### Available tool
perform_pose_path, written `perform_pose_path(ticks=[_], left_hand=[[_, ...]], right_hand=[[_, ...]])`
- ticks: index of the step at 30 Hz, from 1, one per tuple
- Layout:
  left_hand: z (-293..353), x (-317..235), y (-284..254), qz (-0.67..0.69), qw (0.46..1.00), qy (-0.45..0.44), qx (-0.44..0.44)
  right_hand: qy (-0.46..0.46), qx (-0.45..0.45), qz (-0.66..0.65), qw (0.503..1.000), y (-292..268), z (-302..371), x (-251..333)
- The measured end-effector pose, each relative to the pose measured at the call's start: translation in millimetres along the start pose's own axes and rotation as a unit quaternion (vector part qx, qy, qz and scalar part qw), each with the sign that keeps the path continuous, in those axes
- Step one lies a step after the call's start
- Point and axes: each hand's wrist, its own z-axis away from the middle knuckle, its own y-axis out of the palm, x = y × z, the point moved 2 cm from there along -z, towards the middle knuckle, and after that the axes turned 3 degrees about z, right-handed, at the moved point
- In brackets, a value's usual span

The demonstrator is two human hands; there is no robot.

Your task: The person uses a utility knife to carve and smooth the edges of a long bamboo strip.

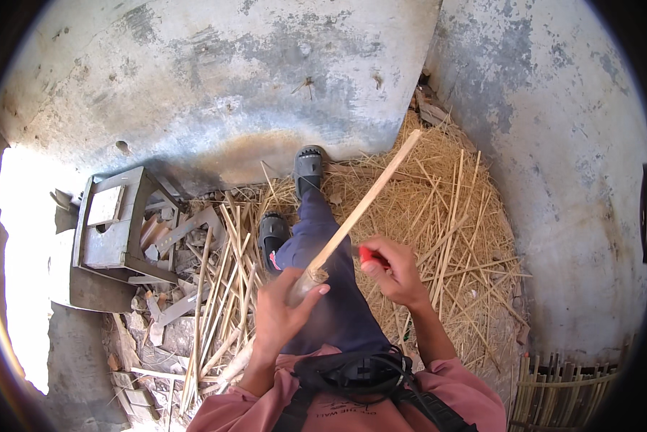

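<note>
Slanting beyond left grip (282, 308), upward and rightward, pale strip (367, 203)

Fingers (313, 298) bare. Nearer my body than the fingers: dusty-pink shirt (372, 409), sleeves (446, 376) same pink, dark lettering on chest. Also below the fingers, black pouch (349, 371), thin dark cables (405, 380) at its side, wide black straps (292, 412). Beyond the fingers: navy trousers (344, 309), small pink-and-white mark (273, 259) by one ankle, dark grey shoes (309, 171), ridged toes.
</note>
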Motion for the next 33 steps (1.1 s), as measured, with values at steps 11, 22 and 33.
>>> perform_pose_path(ticks=[11, 22, 33], left_hand=[[-2, -14, 5, 0.018, 0.999, 0.034, 0.002], [3, -12, 10, -0.031, 0.999, 0.04, -0.017], [5, -11, 18, -0.079, 0.996, 0.024, -0.033]], right_hand=[[-0.128, 0.024, 0.087, 0.988, 10, -2, 5], [-0.138, -0.035, 0.163, 0.976, 11, -1, 19], [-0.096, -0.085, 0.174, 0.976, 15, 0, 23]])
